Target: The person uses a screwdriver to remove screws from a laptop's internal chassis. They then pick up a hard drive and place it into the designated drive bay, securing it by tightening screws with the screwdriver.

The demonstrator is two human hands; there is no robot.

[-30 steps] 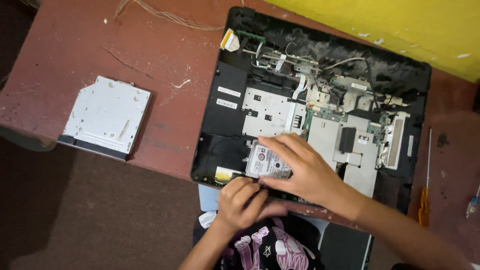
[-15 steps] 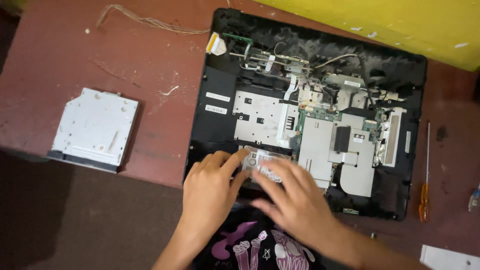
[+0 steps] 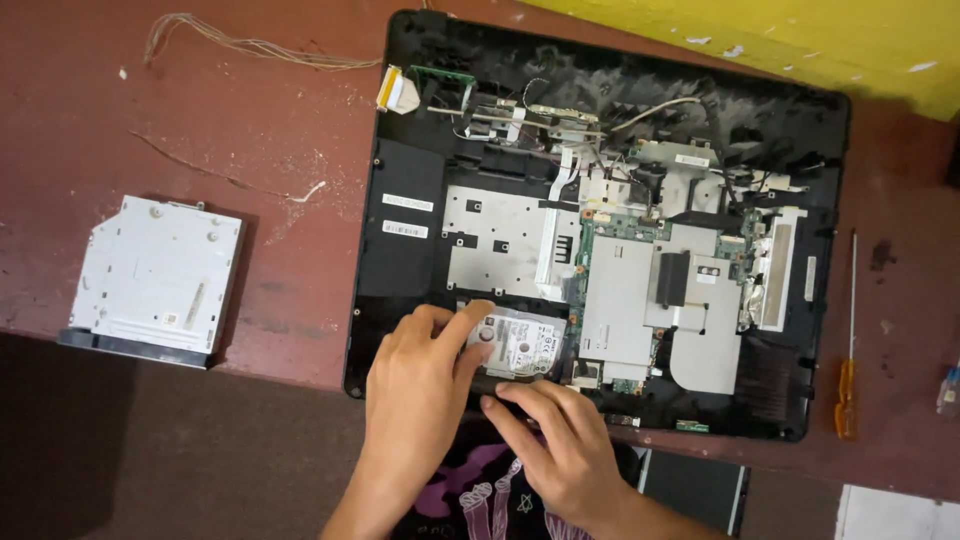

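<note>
An opened black laptop base lies on a reddish table, its metal shields and green circuit board exposed. A small silver hard drive sits in the bay at the base's near edge. My left hand rests on the drive's left side, index finger and thumb curled on its corner. My right hand lies just below, fingers stretched leftward and pressed against the drive's near edge. Both forearms come in from the bottom of the view.
A silver optical drive lies on the table's left near edge. An orange-handled screwdriver lies right of the laptop, with a blue-handled tool at the frame edge. Loose wires lie at the back left. A yellow surface runs behind.
My left hand has come up from below the table edge onto the drive's left corner. My right hand has slid back from on top of the drive to its near edge.
</note>
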